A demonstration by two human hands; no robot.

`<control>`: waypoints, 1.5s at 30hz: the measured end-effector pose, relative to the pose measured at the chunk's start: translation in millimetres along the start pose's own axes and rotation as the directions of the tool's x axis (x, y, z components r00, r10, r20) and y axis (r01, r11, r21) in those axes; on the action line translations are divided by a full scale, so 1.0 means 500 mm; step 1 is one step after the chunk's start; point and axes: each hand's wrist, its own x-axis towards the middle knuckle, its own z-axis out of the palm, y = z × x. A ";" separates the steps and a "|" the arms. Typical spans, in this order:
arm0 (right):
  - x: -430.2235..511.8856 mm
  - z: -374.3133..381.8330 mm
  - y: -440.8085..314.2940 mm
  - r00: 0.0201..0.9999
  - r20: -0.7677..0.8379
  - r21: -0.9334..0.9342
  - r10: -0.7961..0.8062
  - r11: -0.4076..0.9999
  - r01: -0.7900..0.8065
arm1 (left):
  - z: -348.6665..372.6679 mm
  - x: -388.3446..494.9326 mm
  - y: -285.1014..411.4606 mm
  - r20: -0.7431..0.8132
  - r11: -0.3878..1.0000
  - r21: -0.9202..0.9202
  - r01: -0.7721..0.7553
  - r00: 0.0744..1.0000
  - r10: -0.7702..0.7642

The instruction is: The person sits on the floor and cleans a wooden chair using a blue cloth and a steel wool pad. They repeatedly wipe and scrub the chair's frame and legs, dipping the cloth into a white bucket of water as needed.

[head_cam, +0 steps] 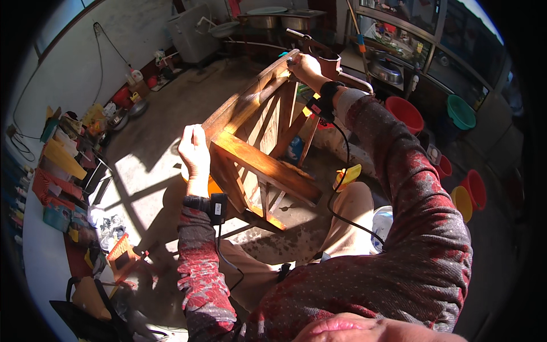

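Observation:
A wooden piece of furniture with legs and crossbars point(265, 166) stands tilted before me, its long top rail running from near my left hand up to my right hand. My left hand point(194, 147) is closed at the rail's near end; whether it grips the wood cannot be told. My right hand point(304, 68) is at the far end of the rail, with something small and dark at its fingertips, too small to name. Both wrists wear black bands with small boxes and cables. A yellow plastic bottle point(347, 176) stands by my knee, and part of an orange-yellow basin point(213, 187) shows behind the left wrist.
Red basins point(404, 114), a green basin point(461, 112) and a yellow bucket point(461, 203) stand on the right. Piled household goods and an orange plastic stool or basket point(122, 255) lie left. A hand pump point(329, 64) and a metal sink point(282, 19) are beyond the furniture.

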 end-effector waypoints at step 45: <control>-0.199 -0.047 -0.296 -0.178 0.105 0.343 -0.978 -0.132 0.930 | -0.038 0.000 -0.011 0.149 0.998 -0.068 0.001 0.989 0.009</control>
